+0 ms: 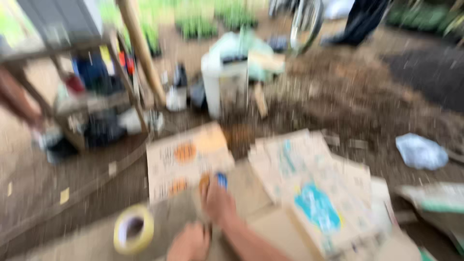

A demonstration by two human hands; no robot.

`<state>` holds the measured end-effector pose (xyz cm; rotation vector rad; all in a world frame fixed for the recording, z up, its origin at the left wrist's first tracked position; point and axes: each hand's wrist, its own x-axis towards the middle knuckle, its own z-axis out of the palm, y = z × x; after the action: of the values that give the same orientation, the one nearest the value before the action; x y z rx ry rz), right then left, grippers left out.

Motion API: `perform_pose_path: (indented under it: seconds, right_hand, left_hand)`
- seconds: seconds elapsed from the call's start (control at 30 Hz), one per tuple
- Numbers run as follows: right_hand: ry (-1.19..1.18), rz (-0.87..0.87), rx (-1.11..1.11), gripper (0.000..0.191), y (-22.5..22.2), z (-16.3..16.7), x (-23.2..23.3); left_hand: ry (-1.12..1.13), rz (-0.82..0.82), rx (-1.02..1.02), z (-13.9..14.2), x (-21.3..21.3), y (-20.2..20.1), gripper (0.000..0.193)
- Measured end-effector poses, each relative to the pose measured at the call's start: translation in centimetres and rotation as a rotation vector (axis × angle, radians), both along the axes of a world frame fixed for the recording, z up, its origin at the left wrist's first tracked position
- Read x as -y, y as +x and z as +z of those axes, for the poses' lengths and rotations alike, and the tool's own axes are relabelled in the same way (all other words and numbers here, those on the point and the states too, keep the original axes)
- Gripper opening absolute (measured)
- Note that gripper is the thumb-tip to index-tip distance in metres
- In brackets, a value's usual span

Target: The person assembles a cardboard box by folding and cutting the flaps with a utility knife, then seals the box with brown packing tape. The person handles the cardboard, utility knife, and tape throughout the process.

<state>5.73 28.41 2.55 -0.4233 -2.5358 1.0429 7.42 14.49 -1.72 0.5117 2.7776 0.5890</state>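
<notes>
Heavily blurred view throughout; fine detail not readable.

Nearest, at bottom edge: left hand (pixel 189 244) low on flattened cardboard (pixel 261 227), fingers curled; whether gripping anything, cannot tell. Just beside it, right hand (pixel 217 200) stretched forward from the forearm, fingertips at a small blue and orange object (pixel 218 180); closed on it or merely touching, cannot tell. Object located at the lower edge of a cardboard panel with orange round marks (pixel 186 159).

Left of the hands: roll of pale yellow tape (pixel 134 228), lying flat on the cardboard, apart from both hands.

Right of the hands: overlapping tan cardboard sheets bearing turquoise printed patches (pixel 316 205), tilted toward the lower right.

Further right: crumpled pale blue bag (pixel 421 151) on bare soil.

Middle distance: white upright container (pixel 220 87) with a pale green bundle (pixel 241 48) on top. Slanting wooden post (pixel 142 48) to its left. Cluttered wooden shelf frame (pixel 72 96) at far left.

Farthest: green seedlings (pixel 203 21) in rows; a person's dark trouser leg (pixel 362 19) at the top right.
</notes>
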Motion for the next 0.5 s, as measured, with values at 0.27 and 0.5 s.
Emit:
perform_pose_path:
  seconds: [0.27, 0.5]
  right_hand:
    - [0.038, 0.124, 0.163, 0.032, 1.6, 0.9, 0.5]
    - [0.063, 0.191, 0.19, 0.033, 0.9, 0.3, 0.0]
  left_hand:
    - [-0.244, -0.34, 0.208, -4.9, -0.9, -7.5, 0.036]
    - [-0.149, -0.06, 0.218, -6.4, -2.0, -6.5, 0.04]
